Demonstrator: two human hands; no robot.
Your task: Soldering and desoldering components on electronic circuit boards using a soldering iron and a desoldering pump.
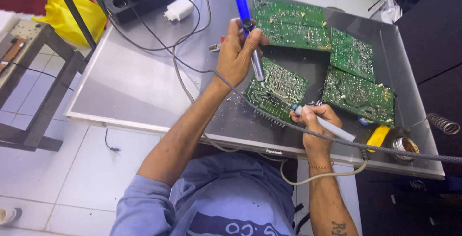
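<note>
- The large grey flat panel with a pale frame (144, 87) serves as the work surface and lies across a support over the white tiled floor; grey cables loop over it.
- Four green printed circuit boards (358, 94) lie solder side up at the far right of the panel, close together and partly touching at their edges.
- A fifth green circuit board (284, 84), also solder side up, lies nearest the person, between the two hands; this is the board being worked.
- A black power strip with a white plug adapter (179, 9) sits at the far left corner of the panel.
- The left hand (236, 55) is wrapped tight round a blue and silver desoldering pump (250, 34), thumb near the plunger, nozzle touching the near board.
- The right hand (315, 123) pinches a white-handled soldering iron (332, 129) like a pen, tip at the board's near edge; its braided grey cord trails right.
- A small round open tin (405, 144) and a yellow-rimmed item stand just beside that hand.
- Bits that look like solder crumbs speckle the panel by the board, though they are too small to be sure.
- Risks: the hot tip could slide onto neighbouring pads or the panel, and the cord, if tugged, could drag the iron off its joint.
</note>
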